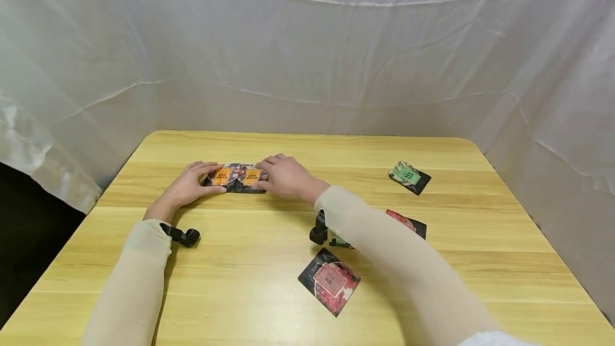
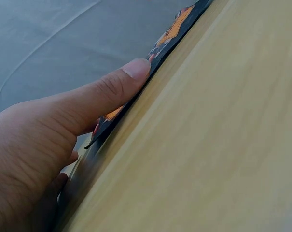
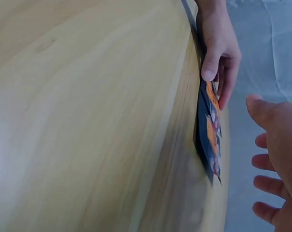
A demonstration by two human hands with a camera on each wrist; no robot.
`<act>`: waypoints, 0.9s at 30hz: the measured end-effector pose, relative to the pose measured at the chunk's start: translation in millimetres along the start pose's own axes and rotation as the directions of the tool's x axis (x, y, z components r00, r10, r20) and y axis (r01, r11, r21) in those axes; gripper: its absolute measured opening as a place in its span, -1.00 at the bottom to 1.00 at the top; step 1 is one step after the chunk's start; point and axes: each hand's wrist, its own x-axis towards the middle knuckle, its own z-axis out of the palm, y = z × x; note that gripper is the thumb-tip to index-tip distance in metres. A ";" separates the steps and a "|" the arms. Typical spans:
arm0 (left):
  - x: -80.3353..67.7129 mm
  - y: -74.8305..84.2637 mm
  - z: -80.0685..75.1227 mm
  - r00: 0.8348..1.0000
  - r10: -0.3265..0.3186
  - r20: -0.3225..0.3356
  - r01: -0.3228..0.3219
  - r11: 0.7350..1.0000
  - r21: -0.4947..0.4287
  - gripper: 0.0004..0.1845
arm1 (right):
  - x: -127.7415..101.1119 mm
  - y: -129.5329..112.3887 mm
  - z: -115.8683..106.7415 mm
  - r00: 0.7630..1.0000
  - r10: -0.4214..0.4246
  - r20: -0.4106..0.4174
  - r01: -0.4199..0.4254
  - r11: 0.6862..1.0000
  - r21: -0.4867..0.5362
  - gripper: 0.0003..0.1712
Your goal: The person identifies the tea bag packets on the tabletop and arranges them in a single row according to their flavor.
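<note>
Two dark packets with orange labels (image 1: 235,177) lie side by side, flat on the wooden table (image 1: 250,292), toward its far side. My left hand (image 1: 207,176) rests at their left end, with the thumb (image 2: 120,82) pressed along the near edge and the fingers straight over the top. My right hand (image 1: 269,174) is at their right end with relaxed, spread fingers. In the right wrist view those fingers (image 3: 266,159) stand just off the end of the packets (image 3: 211,133), while my left hand (image 3: 218,50) touches the far end. Neither hand curls round a packet.
A green-labelled packet (image 1: 409,177) lies at the far right. A red one (image 1: 408,223) is partly hidden by my right forearm, and a pink-labelled packet (image 1: 329,281) lies nearer the front. White cloth (image 1: 307,57) hangs behind and beside the table.
</note>
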 end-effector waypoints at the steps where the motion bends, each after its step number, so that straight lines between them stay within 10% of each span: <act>1: 0.0 -0.1 0.1 1.000 0.000 0.001 0.000 1.000 0.000 -0.05 | -3.5 1.8 -1.4 1.000 -0.020 0.005 0.020 1.000 0.006 -0.22; 27: 0.5 2.0 1.0 1.000 0.002 0.004 -0.002 1.000 -0.006 -0.06 | -118.9 71.3 -10.1 0.986 -0.166 0.008 0.163 0.974 0.159 -0.32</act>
